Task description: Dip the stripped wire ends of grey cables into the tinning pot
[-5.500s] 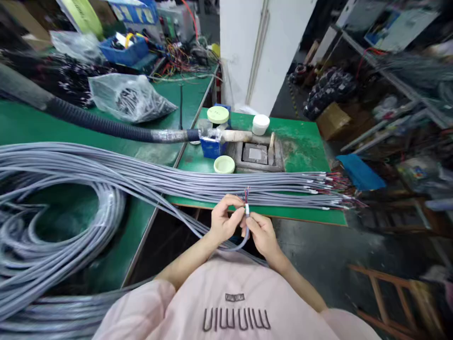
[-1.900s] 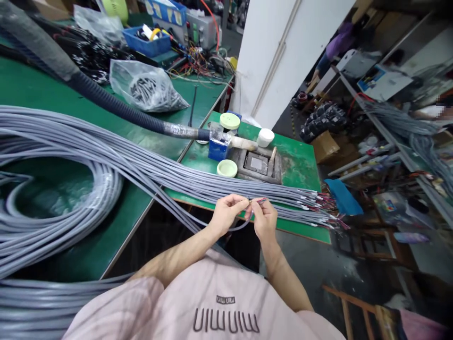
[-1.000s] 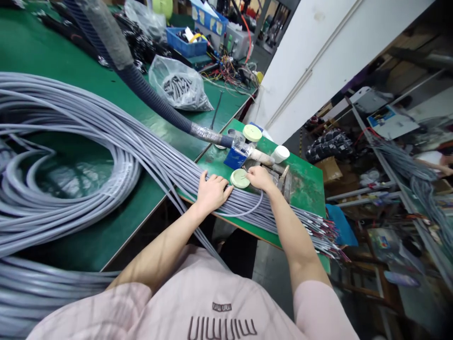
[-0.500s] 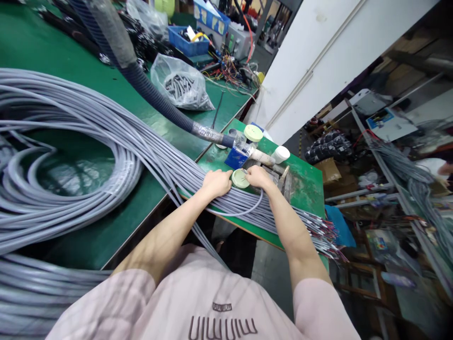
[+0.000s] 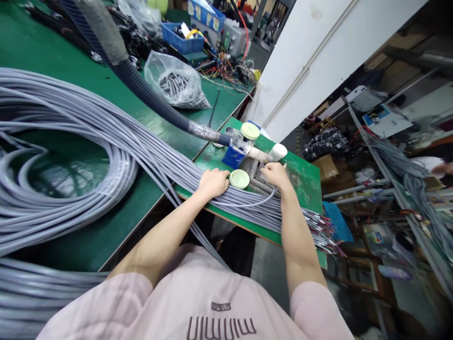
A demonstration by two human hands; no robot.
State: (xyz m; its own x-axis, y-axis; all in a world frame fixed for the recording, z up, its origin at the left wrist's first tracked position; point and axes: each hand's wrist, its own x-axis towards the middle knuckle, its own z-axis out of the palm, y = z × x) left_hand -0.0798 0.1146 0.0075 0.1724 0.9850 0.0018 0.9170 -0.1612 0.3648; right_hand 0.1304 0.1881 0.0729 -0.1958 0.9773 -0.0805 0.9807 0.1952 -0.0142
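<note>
My right hand (image 5: 276, 174) is closed on one grey cable (image 5: 253, 204), which loops back left over the bundle. Its fingertips are beside a dark grey metal unit (image 5: 252, 174), under the hose's pale nozzle. My left hand (image 5: 214, 182) lies with curled fingers on the bundle of grey cables (image 5: 187, 172), its fingertips close to the rim of a pale green round dish (image 5: 239, 179). The cable end in my right hand is too small to make out. On the right, the bundle's stripped ends show coloured wires (image 5: 323, 229).
A ribbed dark hose (image 5: 155, 99) crosses above the bench to a blue block (image 5: 233, 157). A yellow-green lid (image 5: 250, 131) and a white jar (image 5: 278, 151) stand behind. Large cable coils (image 5: 116, 174) cover the left bench, with a plastic bag (image 5: 175, 82) beyond.
My right hand has moved right with the cable, from above the green dish to the metal unit. My left hand stays on the bundle. The view has shifted slightly.
</note>
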